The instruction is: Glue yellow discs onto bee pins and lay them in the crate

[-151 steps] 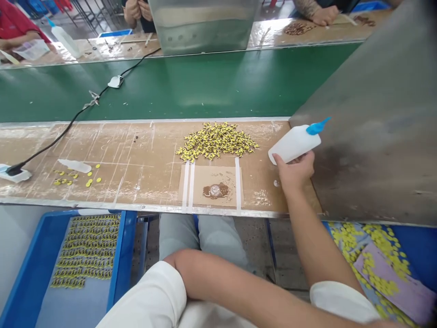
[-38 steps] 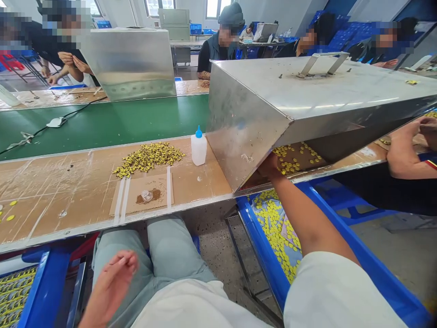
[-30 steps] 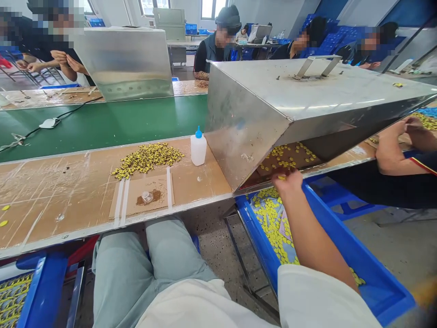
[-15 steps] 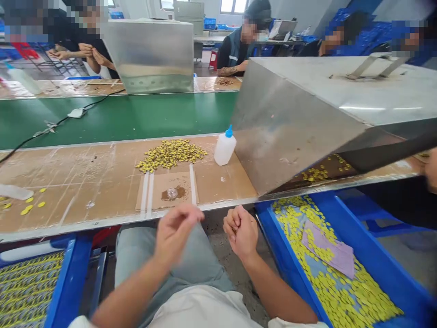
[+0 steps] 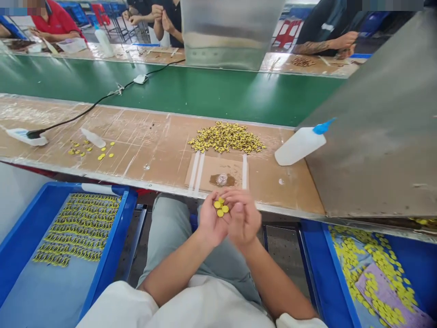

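My left hand [image 5: 209,224] is cupped palm up over my lap, just in front of the table edge. Several small yellow discs [image 5: 220,212] lie in its palm. Pressed against it from the right is my right hand [image 5: 246,219], fingers bent and thumb folded over; whatever they may hold is hidden. Straight ahead on the table is a cardboard pad [image 5: 208,172] with white tape strips. A small clear lump [image 5: 221,179] sits on its wet brown patch. Behind the pad spreads a pile of small yellow-and-dark pieces [image 5: 227,139].
A white squeeze bottle [image 5: 298,146] with a blue nozzle leans by a metal hood [image 5: 372,150]. Blue trays flank me: one [image 5: 124,214] with rows of pieces, another [image 5: 327,255] with loose discs. A cable [image 5: 82,113] crosses the green belt [image 5: 218,91]. People sit opposite.
My hands were apart, both curled. Now they meet, and the left has turned palm up, showing yellow discs. The view has swung left and down.
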{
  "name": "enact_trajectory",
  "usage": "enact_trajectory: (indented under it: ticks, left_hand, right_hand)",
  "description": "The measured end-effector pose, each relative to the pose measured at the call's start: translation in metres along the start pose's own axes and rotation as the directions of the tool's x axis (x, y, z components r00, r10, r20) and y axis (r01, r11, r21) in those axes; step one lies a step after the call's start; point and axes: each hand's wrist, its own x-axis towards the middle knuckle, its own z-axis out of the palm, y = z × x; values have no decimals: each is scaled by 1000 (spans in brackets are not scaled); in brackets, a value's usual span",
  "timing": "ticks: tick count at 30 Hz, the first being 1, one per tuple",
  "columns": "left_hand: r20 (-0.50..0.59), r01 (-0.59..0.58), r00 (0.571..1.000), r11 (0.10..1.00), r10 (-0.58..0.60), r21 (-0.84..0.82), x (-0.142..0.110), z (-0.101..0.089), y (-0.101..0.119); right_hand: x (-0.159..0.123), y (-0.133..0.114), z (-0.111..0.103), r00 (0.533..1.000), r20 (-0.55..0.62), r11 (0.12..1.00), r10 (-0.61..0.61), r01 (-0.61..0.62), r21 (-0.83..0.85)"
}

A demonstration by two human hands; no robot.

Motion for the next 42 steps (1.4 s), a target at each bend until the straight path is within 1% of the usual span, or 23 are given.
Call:
enact_trajectory:
  ticks: [2, 3, 4, 5, 7, 9, 11, 14, 16, 19, 21, 22, 24, 27, 30, 33, 35, 36, 37, 38, 39, 41, 42]
  left_hand:
    - [61, 29, 998, 998, -26, -50, -2, 1, 9]
    - [93, 31, 995, 998, -26, -63, -3, 1, 13]
    - [118, 27, 993, 997, -19, -66, -4, 0, 16]
    - [137, 21, 991, 998, -12, -67, -5, 0, 18]
    - [173, 12, 985, 998, -2, -55, -7, -2, 21]
    - [210, -3, 978, 999, 10, -37, -8, -3, 20]
    - [226, -25, 974, 999, 29, -23, -8, -4, 19]
    - [216, -53, 975, 999, 53, -7, -7, -4, 15]
    - [189, -63, 980, 998, 62, 0, -5, -5, 12]
    - [124, -81, 989, 997, 79, 5, -4, -5, 8]
    - [82, -92, 992, 996, 91, 1, -3, -5, 7]
    - [67, -93, 993, 996, 93, -2, -3, -4, 7]
    - [46, -77, 996, 997, 78, -9, -2, -4, 7]
    - [33, -50, 998, 999, 50, -20, -1, -4, 8]
    - [24, -31, 999, 999, 32, -38, 0, -6, 9]
    - [35, -1, 999, 999, 2, -38, 1, -9, 9]
    - [46, 4, 999, 1000, -2, -25, 1, -11, 8]
    - [47, 2, 999, 1000, -1, -20, 2, -11, 7]
    - [40, -2, 999, 1000, 2, -18, 2, -12, 6]
    - [32, -7, 999, 1000, 7, -16, 2, -13, 5]
    - [27, -15, 1000, 1000, 15, -11, 2, -14, 4]
    - [37, -41, 999, 999, 40, 14, 1, -14, 3]
    - [49, -58, 997, 998, 57, 31, 1, -13, 3]
  right_hand:
    - [-4, 4, -7, 989, -116, 996, 90, -91, -5]
    - [-5, 5, -12, 981, -141, 990, 130, -137, -43]
    - [-5, 7, -17, 979, -128, 981, 156, -169, -97]
    - [-5, 8, -22, 984, -67, 972, 165, -174, -160]
    - [-4, 10, -29, 982, 131, 962, 133, -96, -256]
    - [-3, 11, -32, 950, 304, 958, 76, 15, -285]
    - [-3, 12, -33, 924, 379, 960, 55, 55, -275]
    - [-2, 14, -34, 891, 441, 966, 109, 9, -257]
    - [-1, 14, -34, 881, 456, 973, 124, -18, -229]
    - [0, 14, -34, 893, 438, 984, 102, -27, -174]
    - [-2, 14, -34, 906, 405, 983, 126, -60, -173]
    - [-4, 13, -34, 911, 377, 977, 169, -104, -187]
    - [-8, 12, -34, 907, 290, 944, 305, -248, -217]
    - [-13, 10, -35, 851, 152, 860, 502, -473, -192]
    - [-14, 7, -34, 771, 54, 772, 635, -629, -91]
    - [-13, 7, -31, 671, 35, 671, 740, -741, 34]
    - [-15, 7, -29, 636, 31, 633, 771, -770, 79]
    - [-17, 8, -28, 636, 19, 633, 771, -770, 74]
    - [-20, 9, -28, 651, -2, 651, 759, -758, 47]
    - [-23, 10, -28, 683, -19, 683, 730, -730, -6]
    - [-26, 11, -28, 727, -22, 724, 686, -686, -77]
    - [-31, 12, -31, 814, 17, 797, 581, -564, -217]
    - [-33, 13, -33, 836, 51, 816, 546, -517, -259]
